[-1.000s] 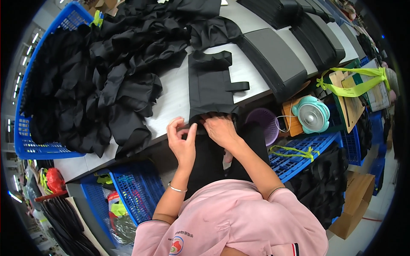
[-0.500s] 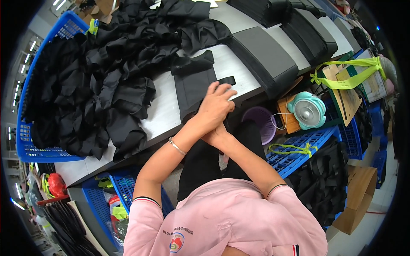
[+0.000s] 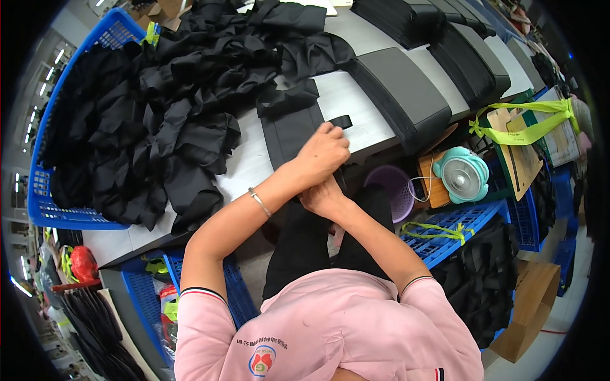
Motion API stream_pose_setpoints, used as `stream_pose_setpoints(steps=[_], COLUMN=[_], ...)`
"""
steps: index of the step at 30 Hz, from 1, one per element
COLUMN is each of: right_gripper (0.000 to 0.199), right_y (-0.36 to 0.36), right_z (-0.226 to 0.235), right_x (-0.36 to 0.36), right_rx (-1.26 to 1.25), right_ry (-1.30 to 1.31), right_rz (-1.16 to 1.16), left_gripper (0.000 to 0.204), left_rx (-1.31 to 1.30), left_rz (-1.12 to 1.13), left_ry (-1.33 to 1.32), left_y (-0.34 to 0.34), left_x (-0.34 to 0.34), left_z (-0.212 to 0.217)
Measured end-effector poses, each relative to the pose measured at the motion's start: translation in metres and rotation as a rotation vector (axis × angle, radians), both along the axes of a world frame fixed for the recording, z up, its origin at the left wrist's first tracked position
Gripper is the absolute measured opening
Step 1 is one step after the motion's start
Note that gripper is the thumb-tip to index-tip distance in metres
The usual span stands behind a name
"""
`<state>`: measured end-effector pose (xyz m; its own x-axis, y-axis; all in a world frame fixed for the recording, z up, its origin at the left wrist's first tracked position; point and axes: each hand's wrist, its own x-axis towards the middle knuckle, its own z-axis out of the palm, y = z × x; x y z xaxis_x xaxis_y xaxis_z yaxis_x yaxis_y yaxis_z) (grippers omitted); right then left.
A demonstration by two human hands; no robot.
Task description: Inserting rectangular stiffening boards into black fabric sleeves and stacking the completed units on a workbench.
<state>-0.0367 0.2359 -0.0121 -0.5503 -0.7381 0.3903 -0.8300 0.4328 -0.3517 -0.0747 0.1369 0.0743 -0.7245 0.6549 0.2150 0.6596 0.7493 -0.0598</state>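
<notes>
A flat black fabric panel lies across the table's near edge, its far end folded up. A short black strap sticks out to its right. My left hand is closed on the panel's near right part beside the strap, fingers curled in. Just below it, my right hand is closed at the panel's near end, which hangs past the table edge. The left hand partly covers the right one's fingers, and the fabric between the hands is mostly hidden.
Crumpled black fabric pieces pile up at left, against a blue basket. Grey-topped black stacks stand at right on the white table. Below are a purple bin, a turquoise fan and a blue crate.
My left hand's fingers, spread a moment ago, have curled in. The hands have drawn slightly apart, and the whole view has shifted a little.
</notes>
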Motion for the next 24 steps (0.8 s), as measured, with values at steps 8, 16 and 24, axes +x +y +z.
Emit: stream_pose_setpoints(steps=[8, 16, 24], right_gripper=[0.032, 0.023, 0.034], right_y=[0.021, 0.019, 0.016], right_z=[0.034, 0.032, 0.040], right_x=[0.003, 0.017, 0.041], right_rx=[0.276, 0.136, 0.160], right_ry=[-0.729, -0.214, -0.268], right_rz=[0.076, 0.124, 0.125], left_gripper=[0.005, 0.023, 0.051], left_rx=[0.119, 1.102, 0.433], left_rz=[-0.181, 0.223, 0.309], left_ry=[-0.008, -0.423, -0.075], left_y=[0.006, -0.061, -0.063], left_x=[0.042, 0.025, -0.002], left_z=[-0.005, 0.006, -0.054])
